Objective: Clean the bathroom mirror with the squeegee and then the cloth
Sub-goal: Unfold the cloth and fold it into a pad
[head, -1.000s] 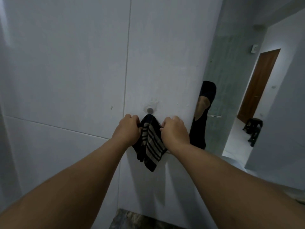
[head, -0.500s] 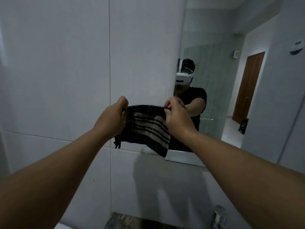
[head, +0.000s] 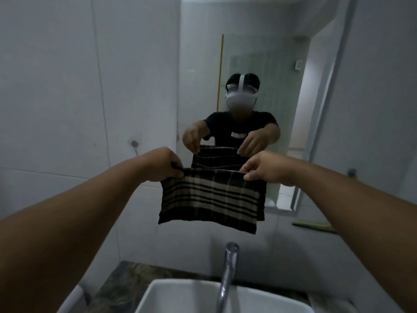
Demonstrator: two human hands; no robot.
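On the far left the tiled wall carries a small round metal hook, with nothing hanging from it. Just right of that, the person's left hand reaches forward with its fingers curled, pinching the top left corner of the cloth. The cloth is dark with pale stripes, stretched flat between both hands and hanging free in the air, held up in front of the lower part of the mirror and above the tap. The right hand pinches the opposite top corner between thumb and fingertips. In the glass behind, the person's reflection holds the same cloth out at chest height. Below, the chrome tap rises over a white basin set in a dark stone worktop. Further right, on the ledge under the mirror's lower edge, lies something flat and greenish; I cannot tell what it is.
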